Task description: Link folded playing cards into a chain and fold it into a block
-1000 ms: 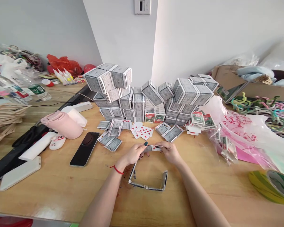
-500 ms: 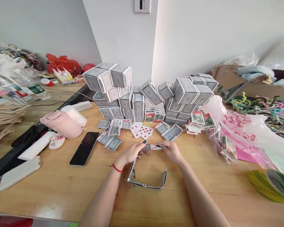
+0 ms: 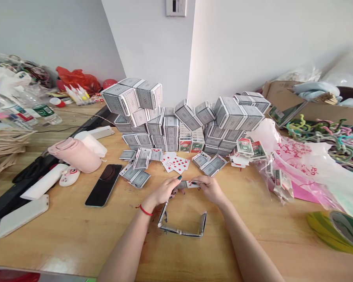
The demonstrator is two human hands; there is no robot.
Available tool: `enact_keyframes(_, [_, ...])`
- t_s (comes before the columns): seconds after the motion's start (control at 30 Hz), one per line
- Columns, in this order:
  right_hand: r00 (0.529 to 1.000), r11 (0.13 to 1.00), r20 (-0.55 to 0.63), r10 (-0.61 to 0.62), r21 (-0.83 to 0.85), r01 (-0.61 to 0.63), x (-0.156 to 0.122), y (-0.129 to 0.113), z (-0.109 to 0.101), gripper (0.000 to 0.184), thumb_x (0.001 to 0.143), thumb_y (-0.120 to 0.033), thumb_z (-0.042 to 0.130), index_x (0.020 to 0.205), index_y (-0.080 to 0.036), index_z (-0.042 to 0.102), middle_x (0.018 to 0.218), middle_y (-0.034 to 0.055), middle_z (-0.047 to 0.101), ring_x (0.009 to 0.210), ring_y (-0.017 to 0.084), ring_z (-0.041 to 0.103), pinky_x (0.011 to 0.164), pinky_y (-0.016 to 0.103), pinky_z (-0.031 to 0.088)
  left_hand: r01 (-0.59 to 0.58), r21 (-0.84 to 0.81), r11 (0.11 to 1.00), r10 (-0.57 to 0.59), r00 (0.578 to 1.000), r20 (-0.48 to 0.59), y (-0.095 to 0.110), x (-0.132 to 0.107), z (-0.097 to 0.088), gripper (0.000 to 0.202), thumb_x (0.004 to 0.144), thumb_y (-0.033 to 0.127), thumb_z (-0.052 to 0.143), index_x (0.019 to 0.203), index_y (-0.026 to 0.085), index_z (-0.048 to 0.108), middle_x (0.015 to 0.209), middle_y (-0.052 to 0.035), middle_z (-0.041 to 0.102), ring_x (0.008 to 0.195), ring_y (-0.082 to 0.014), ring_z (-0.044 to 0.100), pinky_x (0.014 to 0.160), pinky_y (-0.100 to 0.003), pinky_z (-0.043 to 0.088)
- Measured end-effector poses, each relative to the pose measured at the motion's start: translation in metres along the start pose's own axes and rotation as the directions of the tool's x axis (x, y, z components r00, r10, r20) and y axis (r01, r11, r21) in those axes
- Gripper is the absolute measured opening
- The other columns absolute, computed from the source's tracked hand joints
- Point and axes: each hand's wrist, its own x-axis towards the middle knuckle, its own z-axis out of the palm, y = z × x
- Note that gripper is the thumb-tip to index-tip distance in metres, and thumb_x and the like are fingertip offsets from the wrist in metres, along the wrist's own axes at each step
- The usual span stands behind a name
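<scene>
Little has moved: the left hand [image 3: 164, 190] and right hand [image 3: 212, 188] have drifted slightly left, still pinching one card [image 3: 190, 184] between them over the middle of the bench [image 3: 76, 235]. A pile of cubes [image 3: 170, 125] stands far behind. A phone [image 3: 103, 185] lies to the left, and a frame [image 3: 181, 231] sits just near the hands.

The table [image 3: 76, 235] is pale wood, smooth, faintly shiny, grain showing; the card [image 3: 189, 184] pinched between left hand [image 3: 164, 191] and right hand [image 3: 211, 190] is thin, smooth paper, as is the folded card frame [image 3: 181, 231] near the front edge; the card boxes [image 3: 170, 125] at the back edge are matt printed cardboard; the phone [image 3: 103, 185] shows glossy black glass; the pink bottle [image 3: 75, 154] looks matt plastic; the bags [image 3: 306, 164] toward the right edge are thin, crinkled, shiny film.
</scene>
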Motion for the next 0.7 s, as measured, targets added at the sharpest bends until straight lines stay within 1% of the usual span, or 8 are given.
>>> enact_keyframes(0.2, [1.0, 1.0, -0.015, -0.01, -0.021, 0.01, 0.0, -0.001, 0.002, 0.03, 0.076, -0.012, 0.037, 0.08, -0.019, 0.066, 0.069, 0.0025, 0.065, 0.055, 0.012, 0.053, 0.055, 0.023, 0.043, 0.008, -0.014, 1.0, -0.008, 1.0, -0.003, -0.004, 0.001, 0.001, 0.037, 0.079, 0.049, 0.039, 0.089, 0.018, 0.057, 0.077, -0.0039, 0.064, 0.066, -0.0153, 0.052, 0.052, -0.023, 0.037])
enact_keyframes(0.33, [0.999, 0.999, -0.047, -0.018, -0.051, 0.015, 0.0, -0.002, 0.006, 0.029, 0.079, -0.015, 0.038, 0.083, -0.019, 0.066, 0.071, 0.0025, 0.065, 0.053, 0.012, 0.053, 0.054, 0.022, 0.044, -0.03, 0.014, 0.999, 0.03, 0.998, -0.053, -0.007, 0.003, -0.001, 0.037, 0.078, 0.049, 0.04, 0.089, 0.019, 0.059, 0.076, -0.0038, 0.064, 0.07, -0.017, 0.054, 0.055, -0.025, 0.04])
enact_keyframes(0.47, [0.995, 0.996, -0.086, -0.046, -0.079, 0.039, -0.001, -0.003, 0.009, 0.029, 0.081, -0.016, 0.037, 0.087, -0.019, 0.066, 0.068, 0.0023, 0.065, 0.052, 0.012, 0.054, 0.055, 0.023, 0.045, -0.071, 0.035, 0.997, 0.074, 0.993, -0.093, -0.009, 0.005, -0.002, 0.034, 0.079, 0.046, 0.041, 0.091, 0.021, 0.06, 0.077, -0.0036, 0.065, 0.075, -0.0187, 0.056, 0.059, -0.027, 0.042])
enact_keyframes(0.6, [0.993, 0.995, -0.103, -0.052, -0.094, 0.042, -0.001, -0.003, 0.014, 0.028, 0.082, -0.017, 0.038, 0.088, -0.019, 0.065, 0.068, 0.0026, 0.065, 0.056, 0.013, 0.057, 0.056, 0.024, 0.046, -0.108, 0.033, 0.994, 0.111, 0.991, -0.077, -0.01, 0.005, -0.002, 0.032, 0.079, 0.045, 0.042, 0.09, 0.021, 0.06, 0.075, -0.0035, 0.064, 0.078, -0.02, 0.056, 0.063, -0.028, 0.042])
enact_keyframes(0.7, [0.993, 0.997, -0.109, -0.035, -0.07, 0.027, -0.001, -0.004, 0.018, 0.026, 0.083, -0.021, 0.039, 0.086, -0.02, 0.065, 0.069, 0.0029, 0.065, 0.054, 0.013, 0.057, 0.055, 0.024, 0.046, -0.115, 0.046, 0.992, 0.118, 0.991, -0.065, -0.008, 0.006, -0.001, 0.032, 0.079, 0.044, 0.041, 0.088, 0.02, 0.06, 0.071, -0.0031, 0.064, 0.078, -0.0204, 0.055, 0.065, -0.029, 0.043])
